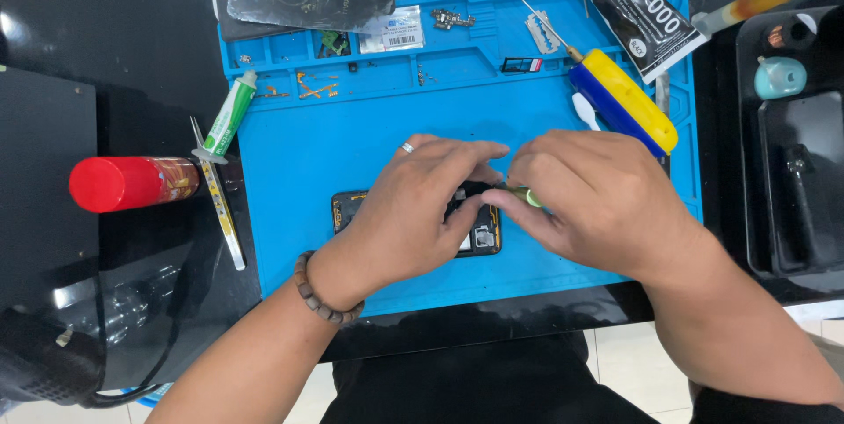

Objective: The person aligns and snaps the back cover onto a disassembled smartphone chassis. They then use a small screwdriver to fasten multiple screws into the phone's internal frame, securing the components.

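The left hand [420,204] lies curled over an opened phone [482,235], fingers pressing on it and hiding most of it. The right hand [585,200] pinches a small green-handled tool [526,195], its tip hidden between the fingers. The phone rests on a blue repair mat [352,138] on a black table [114,28]. A yellow-and-blue tool [624,100] lies just beyond the right hand; tweezers [220,200] and a red can [127,183] lie left.
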